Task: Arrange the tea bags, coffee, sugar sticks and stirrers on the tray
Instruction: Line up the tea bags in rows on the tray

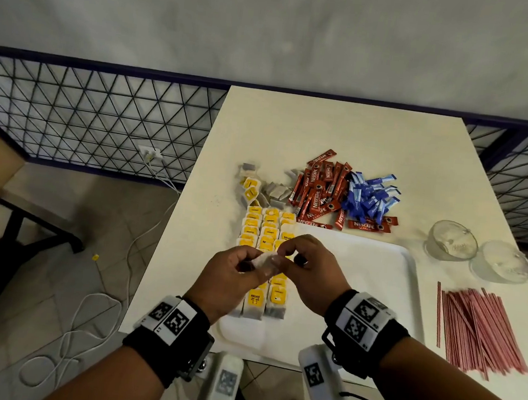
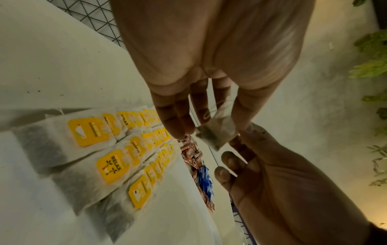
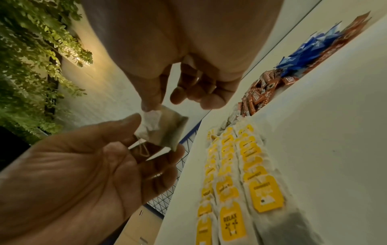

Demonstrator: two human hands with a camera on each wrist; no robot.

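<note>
Above the white tray (image 1: 378,277), both hands hold one tea bag (image 1: 264,261) between them. My left hand (image 1: 235,275) pinches its lower end (image 2: 217,132); my right hand (image 1: 308,263) pinches its top corner (image 3: 165,129) with thumb and forefinger. A loop of string hangs from the bag. Rows of tea bags with yellow tags (image 1: 264,232) lie along the tray's left side. More loose tea bags (image 1: 257,189), red coffee sticks (image 1: 319,192) and blue sugar sticks (image 1: 370,198) are heaped behind the tray. Red stirrers (image 1: 477,329) lie to its right.
Two clear glass bowls (image 1: 452,240) (image 1: 501,265) stand at the table's right edge, behind the stirrers. A wire mesh fence (image 1: 85,116) runs behind and left of the table. White cables (image 1: 86,327) lie on the floor at left.
</note>
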